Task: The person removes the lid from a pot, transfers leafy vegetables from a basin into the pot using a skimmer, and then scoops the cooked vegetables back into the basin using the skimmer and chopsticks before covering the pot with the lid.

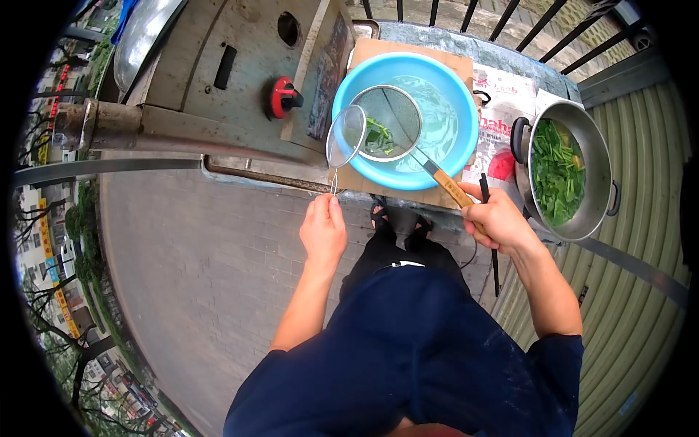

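Note:
My left hand (323,231) pinches the thin wire handle of a small mesh strainer (346,136), which is at the left rim of a light blue basin (466,113) with water in it. My right hand (495,222) is closed round the wooden handle of a larger mesh strainer (399,120) and also holds dark chopsticks (495,266). The larger strainer is over the basin, and some green leaves (378,136) lie in it near the small strainer. To the right stands a metal pot (598,164) with many leafy greens (558,175) inside.
A metal stove body (247,80) with a red knob (283,97) stands at the left. Cardboard (459,67) lies under the basin, and printed paper (502,109) lies between basin and pot. Black railings (506,29) run behind; a ribbed shutter (633,262) is at the right.

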`<state>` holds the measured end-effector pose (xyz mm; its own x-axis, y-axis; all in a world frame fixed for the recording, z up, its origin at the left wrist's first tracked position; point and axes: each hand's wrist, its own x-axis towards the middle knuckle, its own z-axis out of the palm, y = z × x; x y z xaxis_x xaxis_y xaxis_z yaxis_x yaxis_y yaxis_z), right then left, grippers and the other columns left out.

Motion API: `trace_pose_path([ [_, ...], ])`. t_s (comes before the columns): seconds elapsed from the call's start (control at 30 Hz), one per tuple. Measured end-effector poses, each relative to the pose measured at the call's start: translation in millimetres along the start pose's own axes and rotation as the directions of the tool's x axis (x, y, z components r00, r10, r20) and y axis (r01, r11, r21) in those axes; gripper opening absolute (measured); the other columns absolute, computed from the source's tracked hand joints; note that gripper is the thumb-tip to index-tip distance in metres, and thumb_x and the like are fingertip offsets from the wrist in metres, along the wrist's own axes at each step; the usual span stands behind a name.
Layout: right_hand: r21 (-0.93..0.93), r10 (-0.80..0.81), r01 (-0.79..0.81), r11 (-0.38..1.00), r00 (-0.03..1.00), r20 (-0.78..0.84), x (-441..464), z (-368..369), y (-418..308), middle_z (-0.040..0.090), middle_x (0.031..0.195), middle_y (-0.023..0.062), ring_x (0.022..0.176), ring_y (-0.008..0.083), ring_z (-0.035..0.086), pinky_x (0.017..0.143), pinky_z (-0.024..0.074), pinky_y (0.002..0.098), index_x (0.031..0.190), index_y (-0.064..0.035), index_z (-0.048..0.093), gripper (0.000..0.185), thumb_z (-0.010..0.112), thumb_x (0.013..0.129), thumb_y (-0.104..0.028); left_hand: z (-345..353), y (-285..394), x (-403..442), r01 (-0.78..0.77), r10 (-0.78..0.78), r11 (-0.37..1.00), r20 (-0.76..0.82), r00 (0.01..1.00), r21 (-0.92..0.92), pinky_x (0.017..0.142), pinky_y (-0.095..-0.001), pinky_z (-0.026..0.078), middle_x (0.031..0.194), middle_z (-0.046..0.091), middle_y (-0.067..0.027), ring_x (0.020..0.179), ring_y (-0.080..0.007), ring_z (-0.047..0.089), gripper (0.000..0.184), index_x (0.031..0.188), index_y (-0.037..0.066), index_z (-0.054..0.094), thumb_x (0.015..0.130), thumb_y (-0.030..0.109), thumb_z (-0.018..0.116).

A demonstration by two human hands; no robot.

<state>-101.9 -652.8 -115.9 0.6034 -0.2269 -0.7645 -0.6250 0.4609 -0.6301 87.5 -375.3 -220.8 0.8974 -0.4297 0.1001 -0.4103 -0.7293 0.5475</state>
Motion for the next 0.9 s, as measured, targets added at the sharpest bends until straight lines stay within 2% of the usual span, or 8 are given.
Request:
trace_pose_path([
  [0.1, 0.116, 0.009, -0.015, 0.993, 0.998, 0.055, 2, -12, 10, 0.061, 0.07, 0.008, 0.039, 0.0102, 0.042, 0.035, 0.0272, 0.0275, 0.158, 0.0019, 0.044, 0.065, 0.058, 0.095, -0.006, 7, 3, 7, -0.058, 0.056, 0.995, -0.027, 0.998, -0.076, 0.079, -0.0435, 0.056, 0.097, 0.074, -0.0151, 0.085, -0.0328, 0.072, 0.017, 0.111, 0.006, 0.07, 0.107, 0.02, 0.061],
  [0.27, 0.226, 0.034, -0.048, 0.973, 0.997, 0.066, 2, -20, 21, 0.062, 0.071, 0.0087, 0.038, 0.01, 0.041, 0.034, 0.027, 0.0265, 0.158, 0.0016, 0.043, 0.065, 0.058, 0.096, -0.008, -13, 34, 23, 0.153, -0.132, 0.87, 0.079, 0.988, -0.468, 0.079, -0.0309, 0.054, 0.09, 0.071, -0.0032, 0.085, -0.012, 0.066, 0.018, 0.109, 0.001, 0.07, 0.11, 0.016, 0.06],
  [0.3, 0.247, 0.033, -0.049, 0.968, 0.997, 0.066, 0, -21, 22, 0.062, 0.071, 0.0088, 0.038, 0.0099, 0.041, 0.034, 0.0268, 0.0263, 0.158, 0.0019, 0.044, 0.064, 0.058, 0.096, -0.008, -12, 33, 25, 0.037, -0.066, 0.85, -0.036, 0.997, -0.526, 0.067, -0.0246, 0.049, 0.087, 0.07, 0.0013, 0.074, -0.0055, 0.059, 0.017, 0.108, 0.002, 0.069, 0.111, 0.015, 0.059],
  [0.4, 0.273, -0.007, -0.012, 0.962, 0.998, 0.068, -7, -29, 26, 0.062, 0.071, 0.0091, 0.037, 0.0099, 0.04, 0.033, 0.0264, 0.0261, 0.156, 0.0023, 0.046, 0.063, 0.058, 0.096, -0.007, -34, 37, 30, 0.093, -0.128, 0.745, -0.006, 0.992, -0.661, 0.074, -0.0278, 0.053, 0.088, 0.07, -0.0007, 0.08, -0.0095, 0.064, 0.017, 0.11, 0.002, 0.069, 0.111, 0.015, 0.059],
  [0.47, 0.272, -0.027, 0.018, 0.962, 0.999, 0.029, -20, -33, 22, 0.062, 0.07, 0.0099, 0.037, 0.0092, 0.04, 0.033, 0.0275, 0.025, 0.155, 0.0023, 0.049, 0.062, 0.057, 0.095, -0.006, -48, 48, 31, 0.061, -0.11, 0.754, -0.035, 0.993, -0.655, 0.067, -0.0236, 0.048, 0.087, 0.069, 0.002, 0.072, -0.0051, 0.057, 0.016, 0.112, 0.003, 0.069, 0.112, 0.013, 0.057],
  [0.53, 0.267, -0.04, 0.042, 0.963, 0.999, -0.014, -35, -39, 21, 0.061, 0.07, 0.0107, 0.036, 0.0085, 0.039, 0.033, 0.0287, 0.0238, 0.154, 0.0023, 0.051, 0.061, 0.056, 0.094, -0.004, -55, 52, 29, 0.068, -0.138, 0.713, -0.045, 0.989, -0.697, 0.054, -0.0183, 0.031, 0.086, 0.069, 0.0013, 0.06, 0.0011, 0.038, 0.014, 0.111, 0.005, 0.068, 0.111, 0.016, 0.059],
  [0.73, 0.319, -0.191, 0.238, 0.917, 0.966, -0.173, -97, -59, 27, 0.061, 0.068, 0.01, 0.035, 0.0095, 0.037, 0.032, 0.0281, 0.025, 0.159, -0.0001, 0.046, 0.066, 0.057, 0.094, -0.003, -43, 40, 29, 0.115, -0.159, 0.666, 0.01, 0.987, -0.737, 0.053, -0.0186, 0.031, 0.086, 0.069, 0.0024, 0.06, 0.0013, 0.038, 0.016, 0.109, 0.005, 0.069, 0.111, 0.018, 0.059],
  [0.9, 0.161, -0.251, 0.309, 0.937, 0.92, -0.302, -112, -42, 38, 0.06, 0.069, 0.0074, 0.042, 0.0088, 0.043, 0.036, 0.0327, 0.0261, 0.162, -0.0019, 0.043, 0.069, 0.058, 0.095, 0.0, -26, 24, 30, 0.128, -0.151, 0.732, 0.024, 0.988, -0.669, 0.058, -0.0198, 0.036, 0.085, 0.068, 0.0019, 0.064, -0.0003, 0.044, 0.018, 0.109, 0.005, 0.069, 0.111, 0.019, 0.059],
])
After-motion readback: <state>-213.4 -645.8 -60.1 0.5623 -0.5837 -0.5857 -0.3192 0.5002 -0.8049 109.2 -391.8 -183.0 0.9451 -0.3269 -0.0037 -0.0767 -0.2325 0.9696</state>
